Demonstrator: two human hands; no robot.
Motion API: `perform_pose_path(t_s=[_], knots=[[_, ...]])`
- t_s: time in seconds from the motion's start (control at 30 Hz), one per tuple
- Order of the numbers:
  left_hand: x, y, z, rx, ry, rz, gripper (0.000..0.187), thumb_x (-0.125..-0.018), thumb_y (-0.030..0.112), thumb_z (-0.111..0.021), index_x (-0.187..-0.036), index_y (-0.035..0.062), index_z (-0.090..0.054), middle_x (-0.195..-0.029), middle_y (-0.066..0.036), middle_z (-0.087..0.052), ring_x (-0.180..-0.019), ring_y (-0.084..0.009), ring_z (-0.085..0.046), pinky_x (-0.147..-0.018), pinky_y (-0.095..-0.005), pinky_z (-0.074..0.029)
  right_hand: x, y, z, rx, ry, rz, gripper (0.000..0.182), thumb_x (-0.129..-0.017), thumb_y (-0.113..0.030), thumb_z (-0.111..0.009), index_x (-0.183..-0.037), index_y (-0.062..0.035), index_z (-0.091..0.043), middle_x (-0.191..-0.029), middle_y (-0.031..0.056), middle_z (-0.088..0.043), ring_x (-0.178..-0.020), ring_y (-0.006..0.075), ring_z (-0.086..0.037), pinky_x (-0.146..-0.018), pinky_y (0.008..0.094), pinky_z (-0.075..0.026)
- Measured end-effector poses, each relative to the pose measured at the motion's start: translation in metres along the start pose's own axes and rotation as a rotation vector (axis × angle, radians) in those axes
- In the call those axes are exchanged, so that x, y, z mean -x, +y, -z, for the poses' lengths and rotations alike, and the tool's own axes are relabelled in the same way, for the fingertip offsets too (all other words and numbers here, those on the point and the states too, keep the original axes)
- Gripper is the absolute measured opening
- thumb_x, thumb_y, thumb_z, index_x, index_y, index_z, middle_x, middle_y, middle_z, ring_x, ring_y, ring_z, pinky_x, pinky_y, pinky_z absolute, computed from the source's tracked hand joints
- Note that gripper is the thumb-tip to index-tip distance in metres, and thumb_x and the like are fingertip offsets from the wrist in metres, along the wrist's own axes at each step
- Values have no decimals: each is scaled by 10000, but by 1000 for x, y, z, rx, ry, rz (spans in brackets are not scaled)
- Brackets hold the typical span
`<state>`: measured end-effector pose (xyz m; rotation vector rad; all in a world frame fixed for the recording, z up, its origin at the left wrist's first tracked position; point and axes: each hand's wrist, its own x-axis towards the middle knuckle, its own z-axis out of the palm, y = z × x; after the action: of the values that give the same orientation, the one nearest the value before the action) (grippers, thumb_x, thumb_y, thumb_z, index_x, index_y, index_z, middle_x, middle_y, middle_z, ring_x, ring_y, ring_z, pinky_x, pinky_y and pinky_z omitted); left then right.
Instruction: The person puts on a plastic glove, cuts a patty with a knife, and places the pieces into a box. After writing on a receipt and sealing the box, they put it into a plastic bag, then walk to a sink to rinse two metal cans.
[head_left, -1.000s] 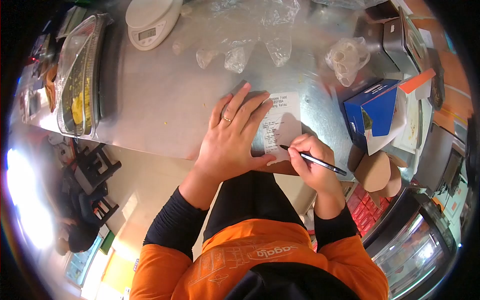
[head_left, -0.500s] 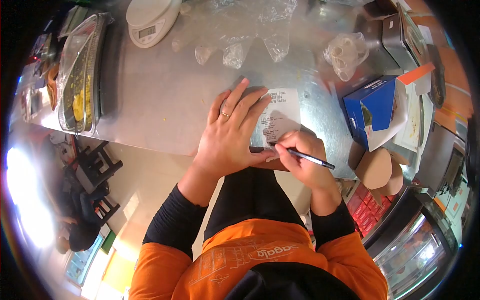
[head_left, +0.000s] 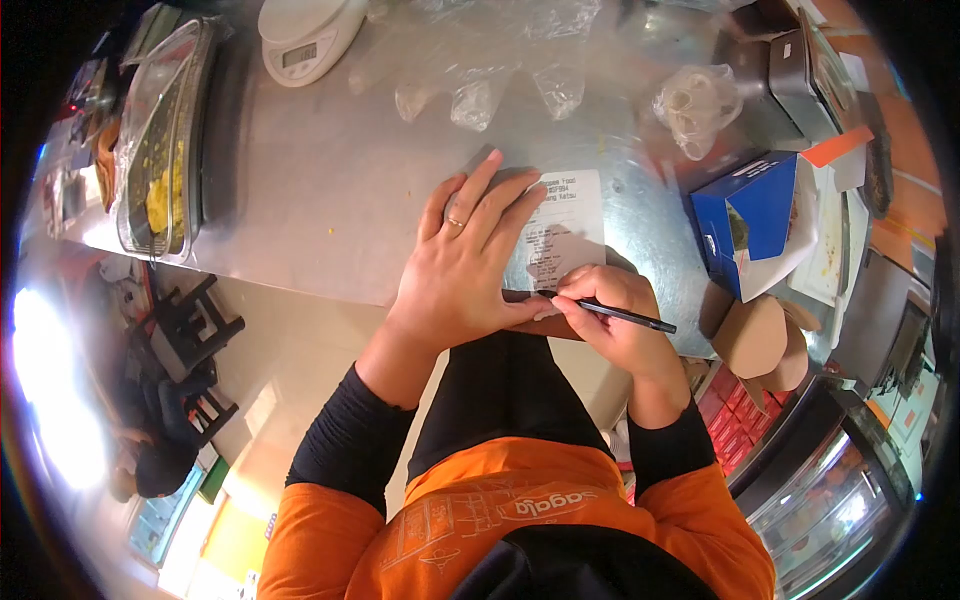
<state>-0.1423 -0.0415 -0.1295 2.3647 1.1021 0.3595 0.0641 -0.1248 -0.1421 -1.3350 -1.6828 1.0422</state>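
A printed white receipt (head_left: 573,225) lies on the metal table (head_left: 290,190) near its front edge. My left hand (head_left: 460,250) rests at the receipt's left side, fingers spread, with a ring on one finger and the thumb at the paper's lower edge. A dark pen (head_left: 630,319) is pinched in my right hand (head_left: 617,310), its tip at the lower part of the receipt. Part of a dark flat object shows behind my left fingers; I cannot make out what it is.
A white scale (head_left: 308,38) and clear plastic bags (head_left: 475,100) lie beyond my hands. At the left is a tray with yellow food (head_left: 165,200). A blue box (head_left: 745,215) and a cardboard piece (head_left: 750,340) are at the right. A person (head_left: 165,465) is at the far left.
The pen and my right hand have shifted very slightly right. The view has moved a little; my left hand keeps its place on the receipt.
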Motion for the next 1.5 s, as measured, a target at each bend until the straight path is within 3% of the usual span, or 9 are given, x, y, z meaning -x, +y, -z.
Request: perform_pose_path(t_s=[0.33,0.5,0.8,1.07,1.17,1.27,1.37,1.43,1.5], knots=[[0,1,0,-4,-7,6,924,-648,552,-828,-1397,85,-552,-1489,-51,-498,-1490,-287,-329,-1200,-481,-245,3,-2,10,-19,-81,-154,126,-872,-13,-722,-878,-36,-598,-801,100,-671,-623,211,-603,-570,304,-468],[0,2,1,21,-32,9,954,-612,536,-834,-1401,81,-549,-1492,-55,-495,-1488,-289,-331,-1201,-483,-242,-3,0,9,47,200,-134,114,-887,-45,-718,-874,-28,-606,-807,107,-659,-650,223,-618,-566,314,-474],[-3,3,5,2,-28,-7,962,-609,519,-843,-1408,77,-541,-1487,-59,-498,-1477,-287,-346,-1199,-486,-247,-34,0,25,-5,57,-208,145,-931,-105,-689,-884,-23,-580,-695,115,-582,-561,169,-536,-537,310,-427],[0,2,5,168,40,25,904,-647,394,-861,-1422,72,-523,-1549,-126,-414,-1486,-338,-315,-1197,-495,-244,-50,-19,35,612,102,-491,360,-978,-339,-620,-1030,14,-568,-757,233,-683,-721,451,-677,-628,525,-531],[4,4,12,41,42,138,702,-784,261,-756,-1415,65,-519,-1621,-169,-288,-1511,-386,-229,-1186,-546,-243,-43,-31,38,685,68,-588,466,-972,-406,-620,-1113,30,-536,-802,247,-694,-757,440,-688,-657,530,-540],[3,-7,25,-366,15,217,600,-826,124,-664,-1410,84,-528,-1651,-195,-201,-1518,-418,-183,-1172,-588,-229,-19,-114,89,442,-160,-566,398,-974,-406,-623,-1109,-34,-578,-889,219,-707,-817,434,-679,-732,498,-540],[-7,7,50,-324,57,279,597,-823,56,-612,-1413,96,-529,-1641,-216,-203,-1525,-402,-163,-1160,-611,-234,-3,-203,178,32,-105,-884,316,-998,-363,-581,-1063,-56,-620,-949,206,-711,-883,423,-671,-793,484,-526],[-19,29,48,-75,108,127,650,-843,82,-661,-1460,59,-454,-1608,-230,-254,-1478,-432,-262,-1158,-545,-303,39,-131,221,407,360,-714,300,-1019,-309,-534,-1033,-28,-637,-945,180,-718,-914,387,-682,-808,476,-523],[-39,52,25,384,43,7,700,-858,103,-692,-1487,30,-393,-1593,-235,-273,-1447,-433,-328,-1152,-504,-341,55,-51,279,758,476,-744,293,-1013,-254,-518,-1155,-30,-643,-909,112,-725,-870,242,-699,-781,431,-536]])
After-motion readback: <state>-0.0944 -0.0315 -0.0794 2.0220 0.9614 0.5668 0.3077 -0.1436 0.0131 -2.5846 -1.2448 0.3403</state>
